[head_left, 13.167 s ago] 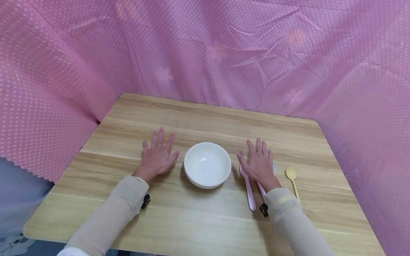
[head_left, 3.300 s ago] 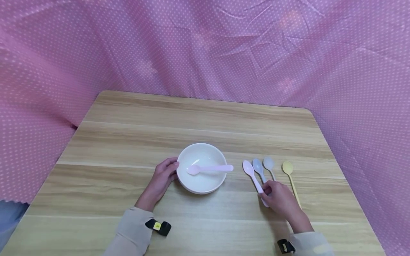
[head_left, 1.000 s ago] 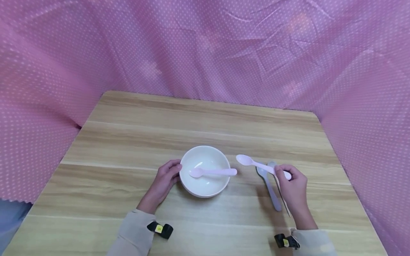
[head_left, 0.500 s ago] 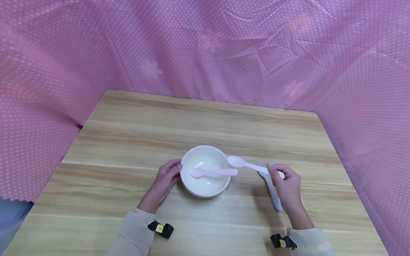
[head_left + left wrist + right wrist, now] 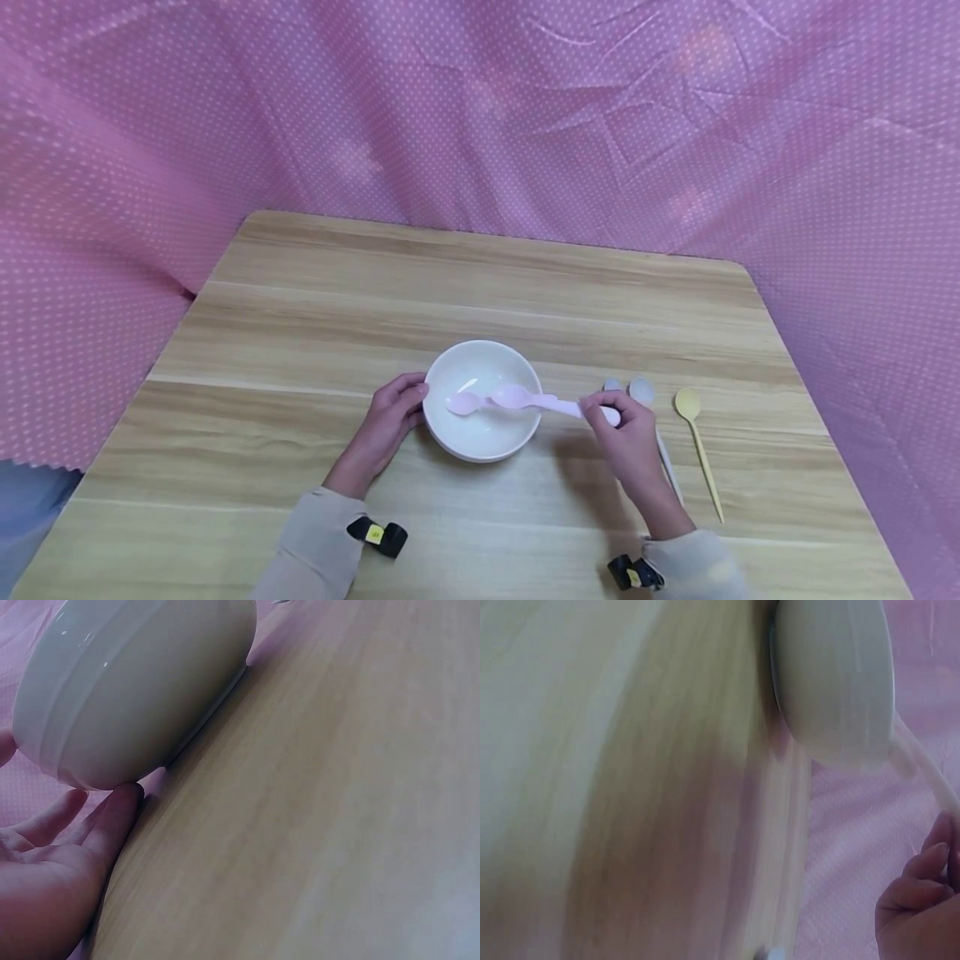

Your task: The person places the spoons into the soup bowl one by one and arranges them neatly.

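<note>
A white bowl (image 5: pixel 480 446) sits upright on the wooden table, with one pink spoon (image 5: pixel 462 405) lying in it. My left hand (image 5: pixel 384 425) holds the bowl's left side, thumb at the rim and fingertips against the outer wall, as the left wrist view shows on the bowl (image 5: pixel 150 690). Between thumb and fingers, my right hand (image 5: pixel 632 442) pinches a second pink spoon (image 5: pixel 513 397) near its handle end. Its scoop is over the bowl, overlapping the handle of the first spoon; whether they touch I cannot tell. The right wrist view shows the held spoon (image 5: pixel 930 772) above the rim.
Right of the right hand lie a pale grey spoon (image 5: pixel 642 390) and a yellow spoon (image 5: pixel 687 403). A bluish spoon (image 5: pixel 612 385) is mostly hidden behind that hand. Pink dotted cloth (image 5: pixel 480 125) hangs around the table's back and sides.
The right hand picked up the second pink spoon from the table and has moved left, bringing its scoop over the bowl. The left hand stays at the bowl.
</note>
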A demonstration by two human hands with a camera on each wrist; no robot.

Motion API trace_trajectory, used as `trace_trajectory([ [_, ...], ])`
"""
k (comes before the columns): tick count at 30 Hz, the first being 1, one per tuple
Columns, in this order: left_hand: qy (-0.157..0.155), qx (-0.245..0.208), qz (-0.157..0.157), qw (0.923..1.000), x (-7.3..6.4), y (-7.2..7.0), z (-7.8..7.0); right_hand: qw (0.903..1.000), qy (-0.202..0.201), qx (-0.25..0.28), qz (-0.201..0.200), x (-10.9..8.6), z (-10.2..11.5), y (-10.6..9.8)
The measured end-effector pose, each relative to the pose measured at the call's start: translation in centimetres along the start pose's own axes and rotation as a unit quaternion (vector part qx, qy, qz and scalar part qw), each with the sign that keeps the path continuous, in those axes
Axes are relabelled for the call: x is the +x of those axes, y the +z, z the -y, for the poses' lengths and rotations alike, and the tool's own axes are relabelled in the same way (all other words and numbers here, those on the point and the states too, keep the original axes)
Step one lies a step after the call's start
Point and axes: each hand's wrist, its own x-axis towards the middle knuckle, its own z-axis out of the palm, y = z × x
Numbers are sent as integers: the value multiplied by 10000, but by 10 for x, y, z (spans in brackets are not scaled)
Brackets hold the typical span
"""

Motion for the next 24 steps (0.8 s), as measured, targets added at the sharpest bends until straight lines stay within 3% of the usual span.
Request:
trace_trajectory([
  [9,-70,9,-11,10000,1,0,-2,9994,-315,94,105,-5,2,17],
  [24,-13,-17,19,10000,-1,1,-5,9967,-730,-353,-6,-13,7,39],
])
